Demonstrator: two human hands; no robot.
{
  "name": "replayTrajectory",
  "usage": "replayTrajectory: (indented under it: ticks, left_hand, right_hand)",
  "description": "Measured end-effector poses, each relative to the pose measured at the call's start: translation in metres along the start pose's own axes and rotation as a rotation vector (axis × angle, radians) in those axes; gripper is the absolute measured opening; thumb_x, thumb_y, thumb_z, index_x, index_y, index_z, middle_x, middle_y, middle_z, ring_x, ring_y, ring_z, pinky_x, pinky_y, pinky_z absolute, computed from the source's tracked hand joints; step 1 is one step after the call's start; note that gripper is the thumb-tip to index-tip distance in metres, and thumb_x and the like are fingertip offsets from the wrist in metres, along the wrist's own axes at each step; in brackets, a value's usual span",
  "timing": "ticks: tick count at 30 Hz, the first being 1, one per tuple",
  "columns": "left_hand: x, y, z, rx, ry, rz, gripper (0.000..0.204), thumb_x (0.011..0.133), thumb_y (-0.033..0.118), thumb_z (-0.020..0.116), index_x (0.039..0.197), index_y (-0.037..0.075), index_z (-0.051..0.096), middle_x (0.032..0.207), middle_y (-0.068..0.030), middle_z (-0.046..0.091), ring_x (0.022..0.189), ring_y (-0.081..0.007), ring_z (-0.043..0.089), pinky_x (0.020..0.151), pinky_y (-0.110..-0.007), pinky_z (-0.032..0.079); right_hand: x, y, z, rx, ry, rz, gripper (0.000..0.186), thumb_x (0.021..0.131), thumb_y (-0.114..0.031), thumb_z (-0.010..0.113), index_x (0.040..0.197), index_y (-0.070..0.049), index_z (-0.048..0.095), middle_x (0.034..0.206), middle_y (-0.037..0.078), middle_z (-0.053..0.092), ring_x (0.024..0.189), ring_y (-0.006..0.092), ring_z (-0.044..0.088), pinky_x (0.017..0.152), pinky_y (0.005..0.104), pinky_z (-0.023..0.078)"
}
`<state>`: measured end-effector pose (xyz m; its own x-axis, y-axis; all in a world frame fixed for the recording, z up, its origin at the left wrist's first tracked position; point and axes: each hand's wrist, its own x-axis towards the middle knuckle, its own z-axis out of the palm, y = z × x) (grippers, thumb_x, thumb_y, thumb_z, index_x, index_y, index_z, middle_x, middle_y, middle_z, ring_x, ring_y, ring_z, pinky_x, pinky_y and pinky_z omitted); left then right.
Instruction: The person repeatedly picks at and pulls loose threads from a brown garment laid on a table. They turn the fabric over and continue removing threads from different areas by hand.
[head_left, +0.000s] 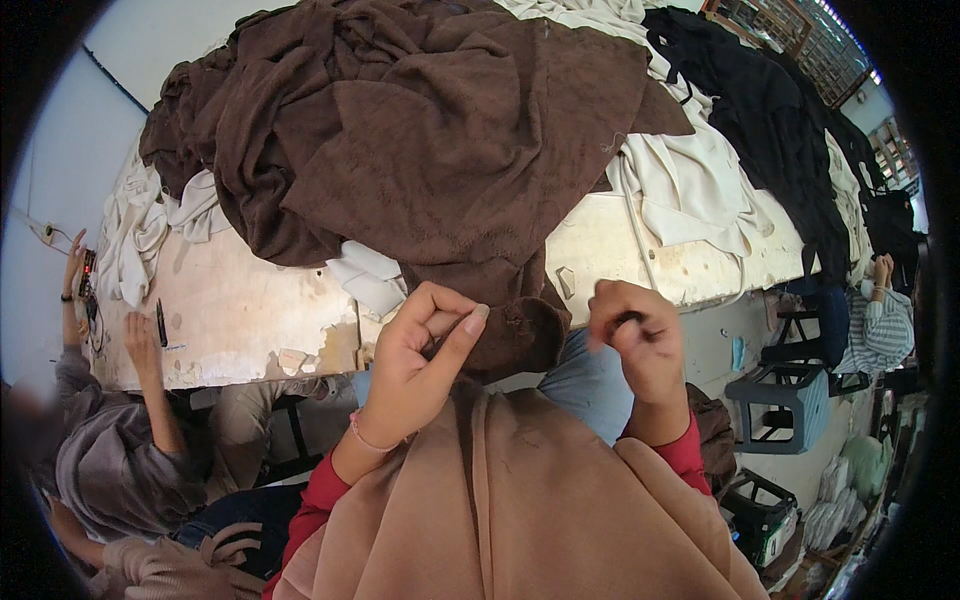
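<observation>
A large heap of dark brown cloth (400,130) lies on the table in front of me, and its narrow lower end hangs over the near edge. Just left of that end is my left hand (410,355), closed, thumb and forefinger tips pressed together. Brown cloth shows right behind the thumb; what the pinch holds is too small to make out. To the right of the cloth end, apart from it, my right hand (645,335) is closed around a small dark thing (628,319), partly hidden by the fingers. The fingertips there are blurred.
The worn wooden table (230,320) carries cream cloth (690,190) and black cloth (760,110) on the right. A black pen-like thing (161,322) lies at left. Co-workers sit at left (120,460) and far right (880,330). A grey-blue plastic stool (780,405) stands at right.
</observation>
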<state>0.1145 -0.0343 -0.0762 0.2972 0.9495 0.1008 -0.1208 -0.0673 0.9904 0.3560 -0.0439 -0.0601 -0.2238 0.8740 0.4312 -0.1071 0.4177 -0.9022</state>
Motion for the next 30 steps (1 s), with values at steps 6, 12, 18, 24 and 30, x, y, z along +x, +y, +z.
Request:
replayTrajectory:
  ticks: [6,12,18,24,30]
  left_hand:
    - [0.0,0.002,0.003,-0.005,0.011,0.006,0.011,0.104,0.008,0.061,0.108,-0.001,0.056,0.1,-0.0031,0.07,0.095,-0.0021,0.058,0.083,-0.018,0.043]
    - [-0.001,0.005,0.003,0.056,0.009,-0.013,0.01,0.103,0.008,0.062,0.106,-0.001,0.057,0.1,-0.0039,0.071,0.096,-0.0025,0.059,0.084,-0.018,0.044]
    - [0.0,0.004,0.001,0.015,0.008,-0.014,0.01,0.104,0.008,0.062,0.106,0.0,0.057,0.097,-0.0019,0.069,0.09,-0.0011,0.056,0.08,-0.017,0.042]
    - [0.002,0.003,0.003,-0.058,0.007,-0.049,0.009,0.105,0.008,0.059,0.107,0.0,0.055,0.095,0.0003,0.066,0.089,-0.0002,0.053,0.078,-0.017,0.04]
    - [0.002,0.002,0.001,-0.072,0.017,-0.029,0.01,0.105,0.009,0.06,0.107,0.0,0.055,0.095,0.0004,0.066,0.088,0.0001,0.053,0.078,-0.017,0.04]
  right_hand:
    - [0.005,-0.004,0.013,-0.908,-0.115,-0.075,0.031,0.087,-0.038,0.076,0.096,-0.01,0.066,0.082,0.007,0.06,0.068,0.0272,0.062,0.06,0.0375,0.045]
    - [0.006,-0.001,0.023,-1.147,-0.084,-0.165,0.03,0.086,-0.04,0.076,0.09,-0.013,0.065,0.076,0.003,0.054,0.064,0.0219,0.061,0.057,0.0372,0.043]
    - [0.008,-0.003,0.013,-0.877,-0.041,-0.066,0.026,0.087,-0.033,0.078,0.095,-0.011,0.068,0.081,0.004,0.062,0.069,0.022,0.064,0.059,0.0331,0.044]
    - [0.011,-0.003,0.022,-0.388,0.078,0.076,0.03,0.084,-0.014,0.082,0.109,-0.005,0.069,0.088,0.005,0.066,0.078,0.0116,0.062,0.067,0.0249,0.046]
    - [0.019,0.017,0.019,-0.34,0.23,0.086,0.021,0.09,-0.002,0.072,0.11,-0.002,0.065,0.087,0.002,0.064,0.081,0.0075,0.058,0.072,0.0229,0.047]
